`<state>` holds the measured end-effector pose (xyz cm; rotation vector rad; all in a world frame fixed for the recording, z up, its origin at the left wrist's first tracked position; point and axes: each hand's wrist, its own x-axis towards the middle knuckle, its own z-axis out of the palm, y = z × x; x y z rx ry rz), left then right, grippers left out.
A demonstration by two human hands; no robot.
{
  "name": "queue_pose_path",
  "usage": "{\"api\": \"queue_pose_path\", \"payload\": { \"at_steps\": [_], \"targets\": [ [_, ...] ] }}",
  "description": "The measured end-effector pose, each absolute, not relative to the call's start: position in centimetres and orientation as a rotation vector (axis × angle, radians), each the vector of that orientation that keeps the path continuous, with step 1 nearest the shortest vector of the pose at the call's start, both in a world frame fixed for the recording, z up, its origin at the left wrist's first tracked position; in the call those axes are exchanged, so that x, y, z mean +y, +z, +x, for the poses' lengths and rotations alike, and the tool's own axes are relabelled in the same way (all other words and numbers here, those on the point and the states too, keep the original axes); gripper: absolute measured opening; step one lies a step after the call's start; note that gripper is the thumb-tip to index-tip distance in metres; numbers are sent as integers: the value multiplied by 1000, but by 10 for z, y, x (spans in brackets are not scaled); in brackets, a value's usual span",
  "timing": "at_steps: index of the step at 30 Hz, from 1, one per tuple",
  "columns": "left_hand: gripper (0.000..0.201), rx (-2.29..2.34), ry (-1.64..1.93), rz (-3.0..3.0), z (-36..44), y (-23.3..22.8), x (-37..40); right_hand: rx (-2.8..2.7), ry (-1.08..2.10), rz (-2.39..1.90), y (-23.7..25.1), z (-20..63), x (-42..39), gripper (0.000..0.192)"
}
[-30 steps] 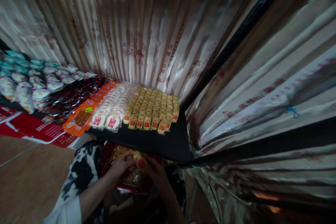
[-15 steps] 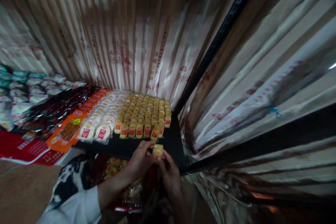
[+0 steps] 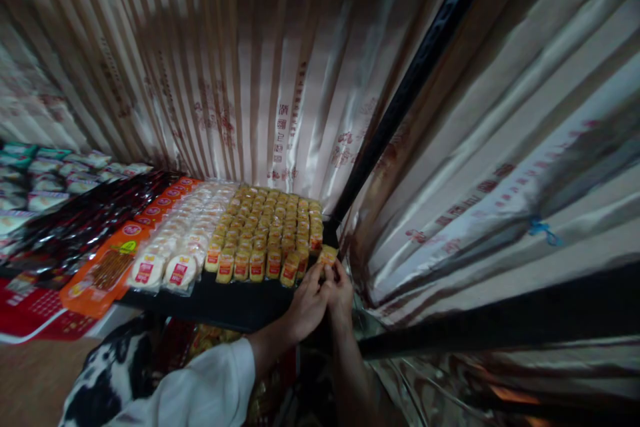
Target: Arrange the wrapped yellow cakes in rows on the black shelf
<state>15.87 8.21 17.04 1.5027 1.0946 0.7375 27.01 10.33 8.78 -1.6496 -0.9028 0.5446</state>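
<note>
A dim stall corner, seen from above, with striped satin drapes point(image 3: 240, 80) behind and to the right. The drapes carry columns of small red characters, too blurred to read.

On the far left lie pale packets with green tops point(image 3: 45, 173). Next come dark glossy packets point(image 3: 85, 223), then a row of orange packs point(image 3: 113, 260) with red oval logos; the lettering cannot be made out. Beside them sit round white cakes point(image 3: 167, 270) in clear wrap, each with a red label, the writing illegible. Right of these, small yellow packets point(image 3: 273, 223) with red bands stand in tight rows. All rest on a black table point(image 3: 235, 303). A red printed sheet point(image 3: 30, 310) hangs off the table's left end.

At the table's right front corner, the left hand point(image 3: 307, 303) and right hand point(image 3: 341, 290) meet, fingers narrowed together on one yellow packet point(image 3: 329, 255). It sits at the right end of the front row, just beside its neighbours. The left arm wears a white sleeve point(image 3: 200, 390).

Below the table edge, a red bag point(image 3: 220, 340) of yellow goods shows partly. A black-and-white patterned cloth point(image 3: 107, 383) lies at the bottom left.

A black pole point(image 3: 410, 87) slants up from the table's far right corner.
</note>
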Motion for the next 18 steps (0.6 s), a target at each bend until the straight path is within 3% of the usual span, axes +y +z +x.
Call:
{"api": "queue_pose_path", "payload": {
  "at_steps": [14, 18],
  "targets": [
    [59, 1155, 773, 1491, 181, 133, 97, -1172, 404, -1661, 80, 273, 125, 56],
    [52, 1199, 802, 1482, 193, 135, 101, -1146, 389, -1681, 76, 272, 124, 55]
  ]
}}
